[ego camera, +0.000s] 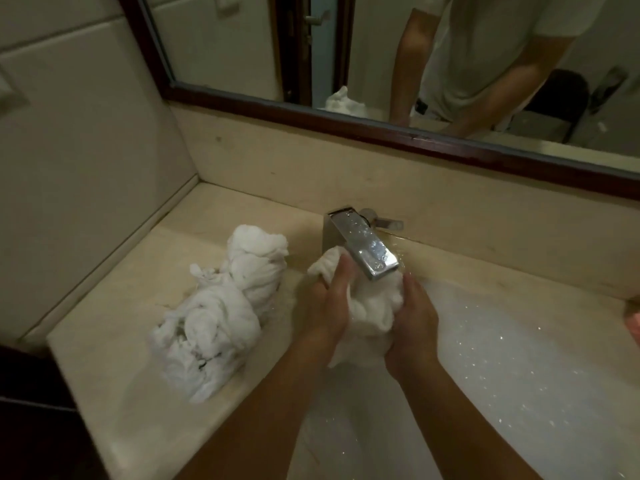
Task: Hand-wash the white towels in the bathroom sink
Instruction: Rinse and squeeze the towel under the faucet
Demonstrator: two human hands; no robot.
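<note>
Both hands hold one white towel (374, 303) bunched up over the sink (332, 438), right under the tap (363, 247) at 12 o'clock. The left hand (329, 306) has its grip curled around the towel's near side, with the thumb lying up along the cloth. The right hand (412, 323) clasps the other side.

A loose end of the towel sticks out at 10 o'clock over the worktop (114, 323), so squeezing here would likely send water onto that surface rather than into the suds (519, 358). The knuckles are close to the tap's sharp metal corner, and a hard rubbing stroke upward could knock them against it.

The pile of towels (221, 313) at 9 o'clock reaches towards the worktop's front edge. On a wet, slick top, a nudge from the left forearm might push it off.
</note>
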